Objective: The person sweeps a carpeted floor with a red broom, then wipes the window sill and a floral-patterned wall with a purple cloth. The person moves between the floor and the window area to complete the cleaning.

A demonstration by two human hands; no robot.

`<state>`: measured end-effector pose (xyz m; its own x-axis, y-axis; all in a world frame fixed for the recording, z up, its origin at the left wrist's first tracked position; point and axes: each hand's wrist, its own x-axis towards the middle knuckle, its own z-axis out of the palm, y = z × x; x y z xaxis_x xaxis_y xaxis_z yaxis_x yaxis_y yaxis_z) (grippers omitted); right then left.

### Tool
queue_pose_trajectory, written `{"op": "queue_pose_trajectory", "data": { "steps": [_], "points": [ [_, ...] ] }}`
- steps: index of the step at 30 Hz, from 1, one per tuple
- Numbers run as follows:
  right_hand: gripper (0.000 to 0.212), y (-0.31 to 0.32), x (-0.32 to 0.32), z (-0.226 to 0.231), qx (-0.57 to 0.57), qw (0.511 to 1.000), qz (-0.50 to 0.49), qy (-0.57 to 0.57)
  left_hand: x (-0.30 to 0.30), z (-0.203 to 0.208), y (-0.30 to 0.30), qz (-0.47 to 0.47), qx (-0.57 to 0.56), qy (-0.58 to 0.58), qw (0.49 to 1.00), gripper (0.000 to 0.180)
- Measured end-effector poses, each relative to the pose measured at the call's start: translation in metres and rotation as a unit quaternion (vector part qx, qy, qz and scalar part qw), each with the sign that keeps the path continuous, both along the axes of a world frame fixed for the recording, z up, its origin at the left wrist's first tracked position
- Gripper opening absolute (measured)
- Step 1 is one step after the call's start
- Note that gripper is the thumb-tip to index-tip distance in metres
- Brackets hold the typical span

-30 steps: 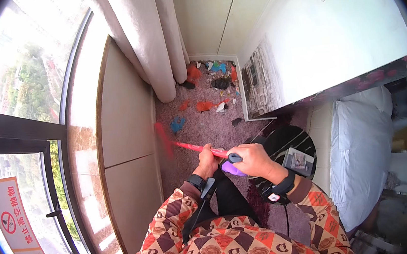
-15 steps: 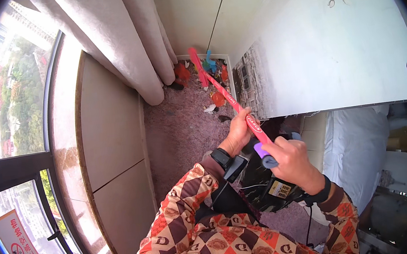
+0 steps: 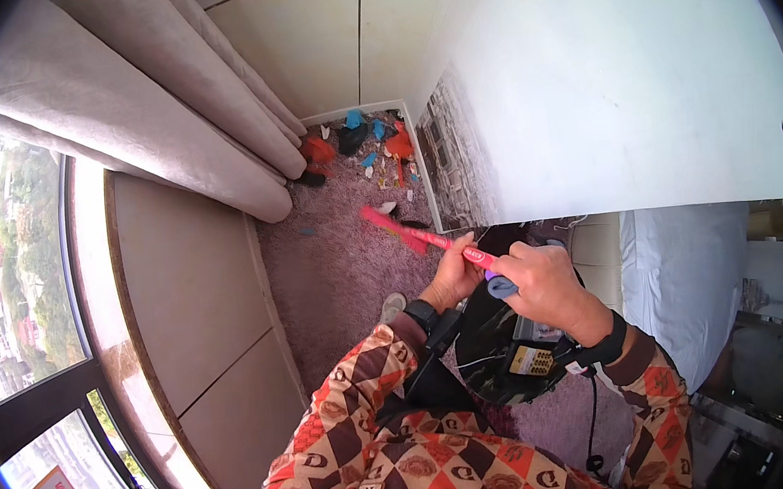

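Observation:
Both my hands are wrapped round a red long-handled broom. My left hand grips the shaft lower down, and my right hand closes on its upper end, by a purple and grey tip. The broom's narrow red head is over the mauve carpet, beside a white scrap; whether it touches the pile I cannot tell. Past it, in the corner, lie several scraps: red pieces, blue pieces, a black piece and small white bits.
Grey curtains hang at the left beside the window. Pale panels run below the sill. A white panel stands on the right, with white bedding nearby. Close to my legs is a black marbled surface with a gold-buttoned device.
The broom head has come back from the corner scraps toward me, and the shaft lies flatter across the view. Both hands keep their grip. The view has shifted, showing more of the curtains.

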<state>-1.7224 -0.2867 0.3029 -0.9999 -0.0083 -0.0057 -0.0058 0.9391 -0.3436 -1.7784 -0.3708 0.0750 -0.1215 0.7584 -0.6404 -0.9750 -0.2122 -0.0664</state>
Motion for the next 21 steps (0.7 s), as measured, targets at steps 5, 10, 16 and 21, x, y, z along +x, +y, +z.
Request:
{"op": "queue_pose_trajectory", "data": {
  "steps": [5, 10, 16, 21],
  "points": [
    [0.023, 0.001, 0.001, 0.0, 0.053, 0.995, 0.083, 0.028, -0.042, -0.015, 0.027, 0.063, 0.081, 0.069, 0.992, 0.018],
    [0.022, 0.003, 0.001, 0.02, 0.007, 0.996, 0.041, 0.08, -0.063, 0.046, 0.02, 0.07, 0.031, 0.133, 0.988, 0.021],
    [0.021, 0.002, -0.023, 0.023, -0.196, 0.976, -0.062, 0.068, -0.054, 0.062, -0.03, 0.071, -0.142, 0.093, 0.983, 0.026],
    [0.017, -0.017, -0.052, -0.066, -0.301, 0.945, -0.12, -0.032, -0.066, -0.034, -0.087, 0.049, -0.191, 0.051, 0.979, 0.029]
  ]
}}
